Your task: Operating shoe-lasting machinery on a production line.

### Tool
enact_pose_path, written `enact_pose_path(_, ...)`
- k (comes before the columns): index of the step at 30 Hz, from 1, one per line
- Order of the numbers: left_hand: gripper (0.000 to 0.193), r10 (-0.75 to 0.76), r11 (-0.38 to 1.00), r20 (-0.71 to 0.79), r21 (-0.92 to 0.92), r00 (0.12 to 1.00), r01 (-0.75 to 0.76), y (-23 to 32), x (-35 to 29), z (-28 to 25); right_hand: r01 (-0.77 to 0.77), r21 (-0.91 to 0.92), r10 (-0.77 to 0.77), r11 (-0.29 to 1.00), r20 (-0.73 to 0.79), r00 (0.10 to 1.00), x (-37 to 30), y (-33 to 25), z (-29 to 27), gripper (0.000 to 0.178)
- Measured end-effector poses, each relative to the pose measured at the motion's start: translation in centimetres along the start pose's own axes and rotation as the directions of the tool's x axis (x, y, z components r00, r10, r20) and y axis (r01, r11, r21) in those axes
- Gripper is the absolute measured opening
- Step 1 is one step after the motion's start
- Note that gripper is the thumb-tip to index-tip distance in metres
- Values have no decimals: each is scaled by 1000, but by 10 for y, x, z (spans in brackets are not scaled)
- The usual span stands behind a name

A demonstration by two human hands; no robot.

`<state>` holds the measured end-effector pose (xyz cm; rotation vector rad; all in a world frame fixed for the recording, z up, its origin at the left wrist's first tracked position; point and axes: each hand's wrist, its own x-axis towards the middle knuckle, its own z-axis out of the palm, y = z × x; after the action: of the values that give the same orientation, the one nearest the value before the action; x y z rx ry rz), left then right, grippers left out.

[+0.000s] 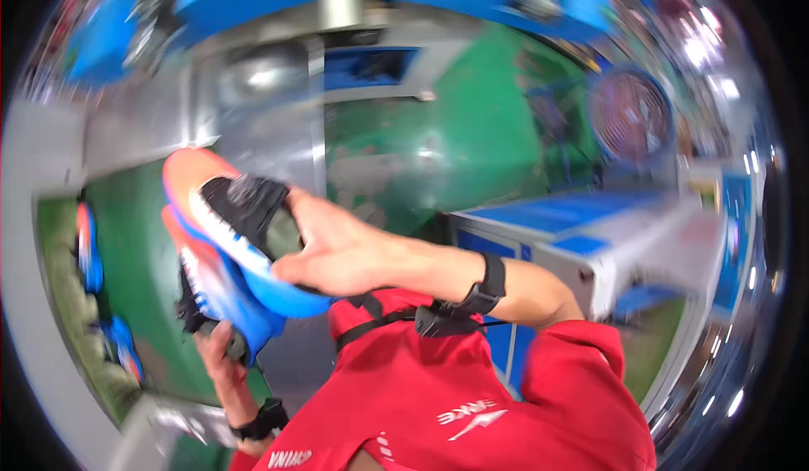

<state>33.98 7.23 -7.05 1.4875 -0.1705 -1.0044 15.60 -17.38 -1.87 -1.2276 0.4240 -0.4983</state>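
A pair of sports shoes, orange at the toe fading to blue at the heel, is held at the left of the head view, soles side by side. My right hand (333, 248) grips the upper shoe (223, 218), its fingers around the dark collar. Below it, the lower shoe (227, 294) lies against the first one's sole, held by my left hand (221, 357) near its dark opening. The left fingers are partly hidden by that shoe. Both toes point up and to the left. Motion blur softens the details.
At the far left, similar shoes (89, 248) lie on a green strip beside a pale edge. A grey metal surface (261, 125) stands ahead. To the right are a blue-and-white cabinet-like machine (548, 214) and a round fan (630, 117) on the green floor (472, 134).
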Motion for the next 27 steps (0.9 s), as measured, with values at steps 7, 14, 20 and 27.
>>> enact_pose_path(7, 82, 157, 957, 775, 34, 613, -289, 47, -29, 108, 150, -257, -265, 955, -504, 822, -272, -106, -8, 76)
enact_pose_path(14, 80, -623, 776, 778, 600, 86, 192, 1, -179, 276, -12, -48, -48, 999, -997, -56, -583, -68, 129, 55)
enact_pose_path(20, 79, -706, 620, 697, 525, -124, -583, -68, -347, 414, -411, -19, -323, 912, -652, -686, -649, -8, 127, 67)
enact_pose_path(27, 81, -410, 679, 819, -21, -402, -734, -135, -383, 477, -698, 30, -663, 715, -286, -691, -648, -26, 94, 55)
